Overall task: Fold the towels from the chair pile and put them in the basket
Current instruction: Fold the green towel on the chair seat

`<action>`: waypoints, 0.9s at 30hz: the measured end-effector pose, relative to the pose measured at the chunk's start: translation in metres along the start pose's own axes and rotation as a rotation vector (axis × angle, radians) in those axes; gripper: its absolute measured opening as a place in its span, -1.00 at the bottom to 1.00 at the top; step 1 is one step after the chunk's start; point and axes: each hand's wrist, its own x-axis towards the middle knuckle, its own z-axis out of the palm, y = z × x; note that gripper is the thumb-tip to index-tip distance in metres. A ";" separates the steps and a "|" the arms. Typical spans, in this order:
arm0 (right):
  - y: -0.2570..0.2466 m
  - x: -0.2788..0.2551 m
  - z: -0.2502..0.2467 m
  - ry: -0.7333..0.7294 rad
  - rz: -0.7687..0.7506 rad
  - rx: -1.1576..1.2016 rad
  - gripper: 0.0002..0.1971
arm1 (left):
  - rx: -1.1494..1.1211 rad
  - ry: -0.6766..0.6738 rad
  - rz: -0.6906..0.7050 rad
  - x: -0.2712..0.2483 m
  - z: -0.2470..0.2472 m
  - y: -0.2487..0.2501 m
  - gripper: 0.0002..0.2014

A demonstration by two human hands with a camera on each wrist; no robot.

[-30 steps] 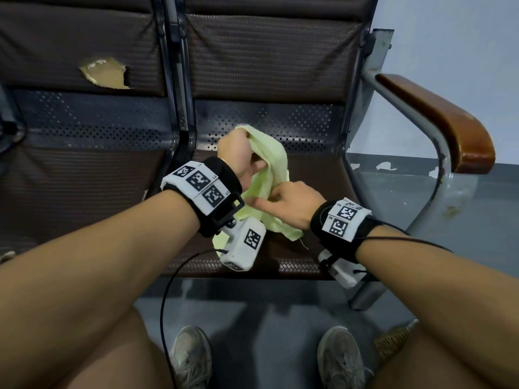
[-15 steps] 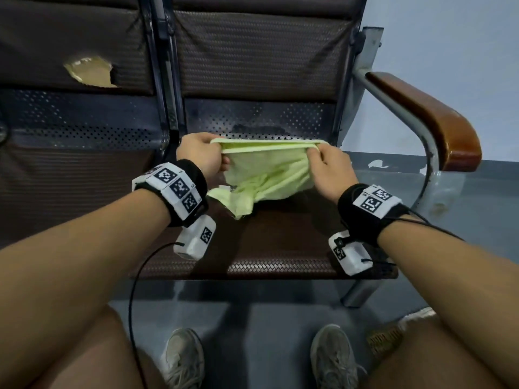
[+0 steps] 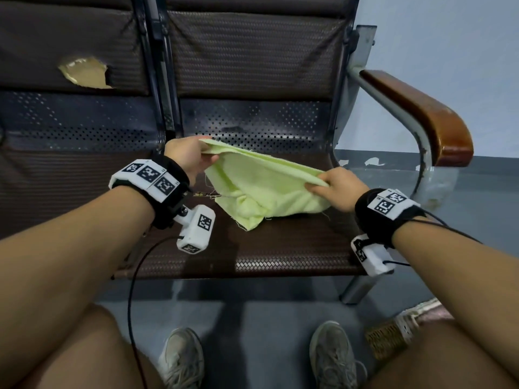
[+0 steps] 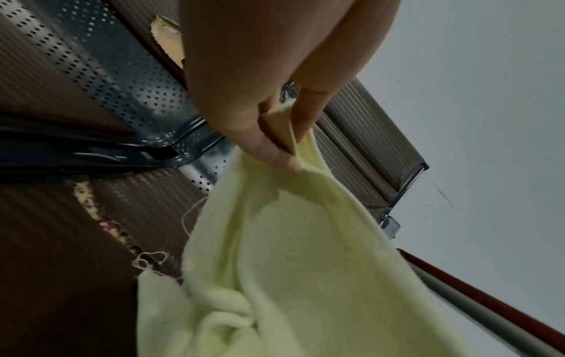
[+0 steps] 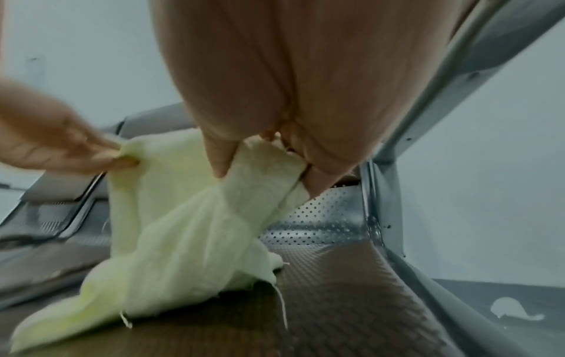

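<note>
A pale yellow-green towel (image 3: 264, 189) is stretched between my two hands over the brown chair seat (image 3: 280, 248). My left hand (image 3: 193, 158) pinches its far left corner (image 4: 287, 135) between thumb and fingers. My right hand (image 3: 334, 186) grips the right corner (image 5: 269, 159), lower and nearer to me. The top edge slopes down from left to right. The towel's lower part (image 5: 171, 265) sags and rests crumpled on the seat. A woven basket (image 3: 393, 332) shows partly on the floor at the bottom right, behind my right leg.
The chair has a wooden armrest (image 3: 421, 113) on the right and a perforated metal back strip (image 3: 252, 122). A second seat (image 3: 56, 178) adjoins on the left, with a torn backrest (image 3: 84, 71). My shoes (image 3: 182, 357) stand on the grey floor below.
My hands moved apart from a bunched towel and pulled it taut. Since half a second ago my right hand has dropped and come nearer, so the top edge now slants.
</note>
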 end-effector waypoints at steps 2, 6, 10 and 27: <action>0.000 -0.003 -0.006 0.043 -0.005 0.199 -0.69 | 0.042 -0.007 -0.029 0.000 -0.006 -0.002 -0.76; -0.004 -0.004 -0.008 0.132 0.004 0.368 -0.63 | 0.192 -0.031 -0.041 0.000 -0.017 -0.007 -0.73; -0.002 -0.004 -0.011 0.185 -0.029 0.382 -0.87 | 0.294 -0.020 -0.069 0.000 -0.029 -0.006 -0.78; -0.029 -0.005 -0.040 0.261 0.123 0.349 -0.76 | 0.386 -0.302 0.239 -0.016 -0.031 0.018 -0.87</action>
